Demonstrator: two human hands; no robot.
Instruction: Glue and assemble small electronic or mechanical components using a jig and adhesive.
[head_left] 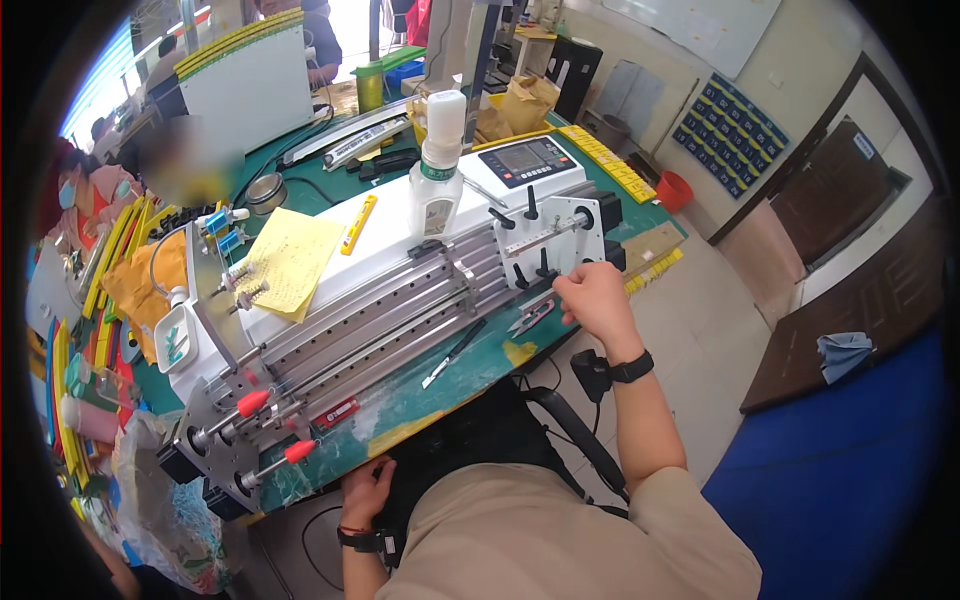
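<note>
My right hand is raised beside the right end of a long metal-railed machine, fingers pinched together. Whatever may be between the fingertips is too small to make out. Close by, on the green table edge, lie small snips. A slim craft knife rests further left, along the front of the rails. Black clamping levers stand on the machine's white end plate, just beyond that hand. Low by the table's front edge is my left hand; its fingers are partly hidden and their grip is unclear.
On the machine's white housing stand a white bottle and a control panel, with a yellow paper sheet and yellow cutter. Red-tipped rods jut at the left end. A chair armrest is below. Other people sit far left.
</note>
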